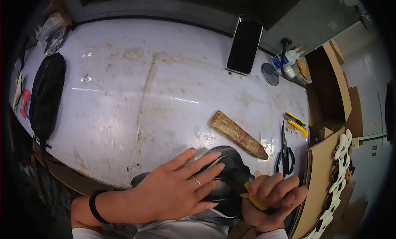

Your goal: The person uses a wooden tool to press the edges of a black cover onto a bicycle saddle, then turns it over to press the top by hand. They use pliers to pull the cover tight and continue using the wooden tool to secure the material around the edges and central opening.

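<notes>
Head view: glossy, curved black piece [226, 197] with thin pale edging, smooth and rounded, lies at the near edge of the scuffed white tabletop [111, 127]. Left hand [177, 187] rests palm down over it, fingers spread, gripping nothing visible; right hand [274, 197] curls closed around a yellow-handled tool [257, 201]. Just beyond lies a worn, tapered brown bar [238, 134], dark-tipped

Two hands showed: left hand [178, 188], right hand [275, 194].
Counted one phone [245, 44], one scissors [284, 144], one black pouch [48, 94], one grey disc [270, 74], one brown bar [238, 134], one ring [198, 182], one wristband [94, 206], one yellow-handled tool [256, 202].
</notes>
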A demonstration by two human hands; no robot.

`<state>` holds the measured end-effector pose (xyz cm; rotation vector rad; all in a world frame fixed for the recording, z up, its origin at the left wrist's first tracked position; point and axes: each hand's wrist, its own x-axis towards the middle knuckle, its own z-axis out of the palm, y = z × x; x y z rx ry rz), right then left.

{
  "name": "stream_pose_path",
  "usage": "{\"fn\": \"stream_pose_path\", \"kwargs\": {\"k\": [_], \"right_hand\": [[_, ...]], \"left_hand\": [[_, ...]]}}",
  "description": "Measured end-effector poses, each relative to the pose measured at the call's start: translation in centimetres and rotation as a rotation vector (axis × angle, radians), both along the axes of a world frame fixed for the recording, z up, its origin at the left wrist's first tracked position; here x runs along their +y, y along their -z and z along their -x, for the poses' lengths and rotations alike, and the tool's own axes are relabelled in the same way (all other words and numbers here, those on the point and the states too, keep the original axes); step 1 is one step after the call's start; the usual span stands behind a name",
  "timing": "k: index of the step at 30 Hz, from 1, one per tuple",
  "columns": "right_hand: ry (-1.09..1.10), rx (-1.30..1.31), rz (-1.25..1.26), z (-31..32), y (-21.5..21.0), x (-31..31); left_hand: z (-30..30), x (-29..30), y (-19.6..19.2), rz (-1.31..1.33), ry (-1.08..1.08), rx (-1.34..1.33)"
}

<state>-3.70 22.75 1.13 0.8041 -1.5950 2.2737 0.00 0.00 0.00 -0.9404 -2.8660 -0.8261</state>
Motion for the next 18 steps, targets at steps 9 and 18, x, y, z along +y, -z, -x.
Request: {"fn": "stream_pose_path", "kwargs": {"k": [9, 18], "right_hand": [[0.141, -0.162, 0.017, 1.6, -1.0, -0.4], [0.185, -0.536, 0.375, 4.0, -1.0, 0.9]], "left_hand": [[-0.7, 2.0, -1.1, 0.041, -0.124, 0.055], [-0.8, 3.3, 0.2, -0.080, -0.121, 0.072]]}}
